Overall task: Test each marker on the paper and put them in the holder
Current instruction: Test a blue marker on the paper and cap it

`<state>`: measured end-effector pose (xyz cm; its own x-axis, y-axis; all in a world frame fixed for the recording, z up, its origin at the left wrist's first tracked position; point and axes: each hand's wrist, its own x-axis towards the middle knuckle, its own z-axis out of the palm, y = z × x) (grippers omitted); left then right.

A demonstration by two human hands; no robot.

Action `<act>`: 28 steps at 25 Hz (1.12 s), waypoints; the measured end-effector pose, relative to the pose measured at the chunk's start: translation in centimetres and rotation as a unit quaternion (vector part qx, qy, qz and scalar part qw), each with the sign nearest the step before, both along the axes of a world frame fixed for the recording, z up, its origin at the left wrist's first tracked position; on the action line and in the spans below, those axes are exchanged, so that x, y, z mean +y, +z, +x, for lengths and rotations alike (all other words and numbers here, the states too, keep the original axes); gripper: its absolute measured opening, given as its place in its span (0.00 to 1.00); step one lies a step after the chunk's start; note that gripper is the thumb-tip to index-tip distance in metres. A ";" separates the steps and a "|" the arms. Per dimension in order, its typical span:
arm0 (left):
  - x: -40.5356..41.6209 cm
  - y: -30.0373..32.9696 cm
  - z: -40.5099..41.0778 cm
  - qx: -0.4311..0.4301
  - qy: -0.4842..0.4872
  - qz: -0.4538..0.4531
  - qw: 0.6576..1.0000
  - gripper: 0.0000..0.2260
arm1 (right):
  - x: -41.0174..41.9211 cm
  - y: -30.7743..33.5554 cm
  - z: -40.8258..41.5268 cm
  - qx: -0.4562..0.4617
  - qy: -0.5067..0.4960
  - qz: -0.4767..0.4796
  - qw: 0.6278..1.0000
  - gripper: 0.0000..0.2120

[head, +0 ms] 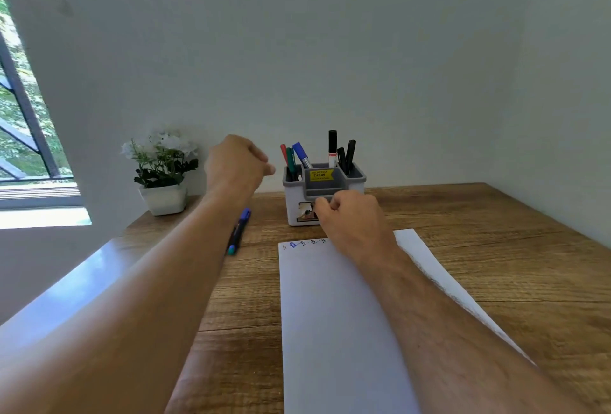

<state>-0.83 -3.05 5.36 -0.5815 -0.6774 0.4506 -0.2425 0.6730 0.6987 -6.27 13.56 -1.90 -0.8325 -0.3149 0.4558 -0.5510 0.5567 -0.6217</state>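
Note:
A white and grey holder (292,208) stands at the back of the desk. Red, green and blue markers stick up in its left compartment, and a black-capped white marker with two black pens in its right. A blue marker (240,227) with a teal end lies on the desk left of the holder, partly behind my left forearm. White paper (330,314) lies lengthwise in front, with small scribbles along its far edge. My left hand (236,162) hovers left of the holder, fingers curled, nothing visible in it. My right hand (350,218) is a loose fist over the paper's far end, just before the holder.
A white pot with white flowers (163,172) stands at the back left by the wall. The wooden desk (496,248) runs to a wall at the back and right. A window (23,115) is on the far left.

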 end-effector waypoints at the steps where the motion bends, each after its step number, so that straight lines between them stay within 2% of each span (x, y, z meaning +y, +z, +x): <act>1: -0.8 -0.6 0.9 -0.034 0.030 -0.015 0.999 0.08 | 0.0 0.0 0.0 0.002 -0.001 0.004 1.000 0.17; 4: -3.1 -2.5 2.7 -0.142 0.086 -0.057 0.985 0.09 | -0.1 0.0 0.1 0.008 -0.003 0.013 1.000 0.17; 11: -5.7 -7.0 3.3 -0.317 0.079 -0.057 0.943 0.26 | 0.0 -0.1 -0.1 0.005 0.004 0.014 1.000 0.18; 22: -2.0 -8.0 0.8 -0.304 0.087 -0.022 0.949 0.26 | -0.1 0.0 0.2 0.012 0.007 0.018 1.000 0.18; 26: -1.8 -7.4 1.3 -0.197 0.115 -0.128 0.965 0.19 | -0.1 -0.1 0.1 0.010 0.006 0.016 1.000 0.18; 28: -1.8 -6.8 1.4 -0.171 0.115 -0.154 0.966 0.19 | -0.1 -0.2 0.0 0.011 0.011 0.014 1.000 0.18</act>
